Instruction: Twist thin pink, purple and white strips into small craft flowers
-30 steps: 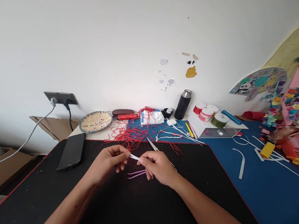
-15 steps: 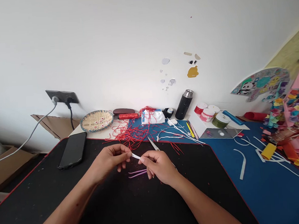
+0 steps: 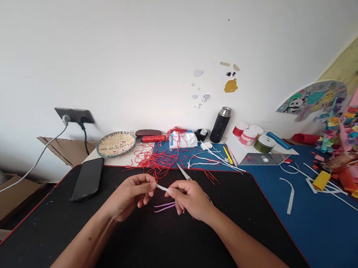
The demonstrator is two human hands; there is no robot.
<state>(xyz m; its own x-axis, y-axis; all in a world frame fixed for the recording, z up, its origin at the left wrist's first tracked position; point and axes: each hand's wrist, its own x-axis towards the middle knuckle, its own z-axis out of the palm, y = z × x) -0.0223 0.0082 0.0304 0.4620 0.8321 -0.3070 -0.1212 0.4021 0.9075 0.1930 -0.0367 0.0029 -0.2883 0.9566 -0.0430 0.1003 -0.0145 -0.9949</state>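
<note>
Black desk mat (image 3: 51, 237) below; left hand (image 3: 130, 196) and right hand (image 3: 190, 200) with fingers (image 3: 170, 190) closed, together pinching white strip (image 3: 162, 187); purple strips (image 3: 165, 207) just under fingers, scissors (image 3: 184, 173) just beyond.

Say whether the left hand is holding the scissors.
No: the left hand pinches a white strip, and the scissors' blades lie on the black mat beyond the right hand.
</note>
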